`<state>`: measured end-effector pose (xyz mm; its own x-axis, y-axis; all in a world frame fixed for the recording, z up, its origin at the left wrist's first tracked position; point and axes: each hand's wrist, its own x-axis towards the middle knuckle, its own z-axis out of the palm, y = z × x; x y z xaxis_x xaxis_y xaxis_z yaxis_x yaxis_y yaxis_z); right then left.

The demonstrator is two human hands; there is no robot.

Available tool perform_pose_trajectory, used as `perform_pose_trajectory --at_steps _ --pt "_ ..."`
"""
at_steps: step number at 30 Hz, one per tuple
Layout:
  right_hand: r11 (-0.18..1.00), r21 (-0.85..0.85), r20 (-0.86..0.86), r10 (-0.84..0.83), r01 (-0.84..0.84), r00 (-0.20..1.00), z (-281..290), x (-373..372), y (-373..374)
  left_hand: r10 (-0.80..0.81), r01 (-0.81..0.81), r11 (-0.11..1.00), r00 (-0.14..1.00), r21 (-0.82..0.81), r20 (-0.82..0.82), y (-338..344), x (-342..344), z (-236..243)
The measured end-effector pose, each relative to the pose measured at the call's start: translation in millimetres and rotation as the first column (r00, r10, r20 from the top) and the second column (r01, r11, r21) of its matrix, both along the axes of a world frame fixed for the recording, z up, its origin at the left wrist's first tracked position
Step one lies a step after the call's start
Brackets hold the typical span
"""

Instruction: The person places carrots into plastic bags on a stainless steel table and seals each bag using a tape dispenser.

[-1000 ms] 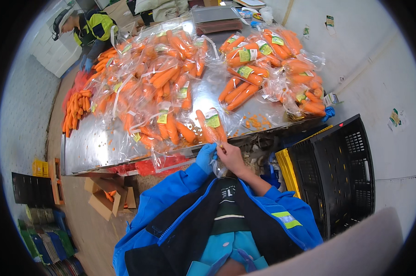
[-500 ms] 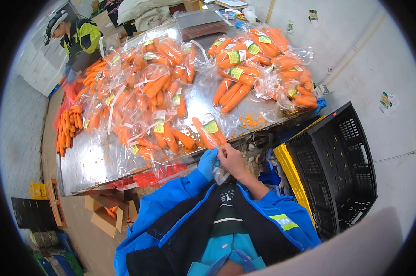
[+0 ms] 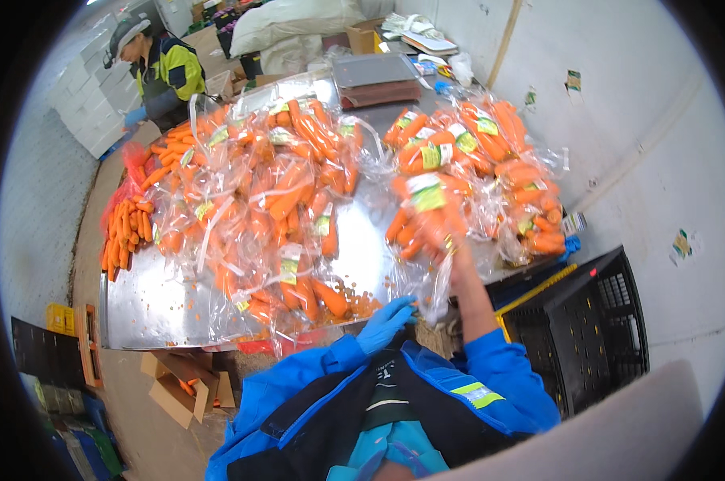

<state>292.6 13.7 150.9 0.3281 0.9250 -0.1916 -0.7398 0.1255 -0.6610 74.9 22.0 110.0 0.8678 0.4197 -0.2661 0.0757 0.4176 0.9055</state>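
My right hand [image 3: 454,250], blurred by motion, grips the gathered neck of a clear bag of carrots [image 3: 428,210] with a green and yellow label. This bag is over the near side of the right-hand pile of bagged carrots [image 3: 519,180], and its loose plastic end trails below my hand. In a blue glove, my left hand [image 3: 388,322] lies at the table's near edge with its fingers stretched out, holding nothing that shows. To its left spreads a larger heap of bagged carrots [image 3: 286,204] on the metal table [image 3: 150,309].
Loose carrots [image 3: 126,228] lie by red netting at the left end. A scale [image 3: 374,76] stands at the back. Black crates [image 3: 579,313] stand at my right, beside the wall. A cardboard box [image 3: 178,389] sits on the floor. A co-worker [image 3: 166,72] stands far left.
My right hand has carried the bag of carrots away from my left hand, forward and right to the right-hand pile. My left hand has let go of the bag and stayed near the table edge.
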Motion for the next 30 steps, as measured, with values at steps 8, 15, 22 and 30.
perform_pose_trajectory --at_steps 8,15,22,30 --pt "0.926 -0.195 0.961 0.246 -0.323 0.126 -110 63 163 0.098 -0.100 0.995 0.966 0.008 -0.239 57 14 -10" --pt "0.998 0.013 0.958 0.004 0.058 -0.287 -96 65 216 0.293 -0.259 0.951 0.929 0.169 -0.224 115 39 -26" --pt "0.880 -0.360 0.708 0.475 0.312 -0.523 -35 122 194 0.615 -0.301 0.362 0.789 0.882 0.017 273 138 27" --pt "0.699 -0.616 0.483 0.699 0.363 -0.527 35 187 150 0.503 -0.110 0.237 0.864 0.965 -0.025 349 132 -39"
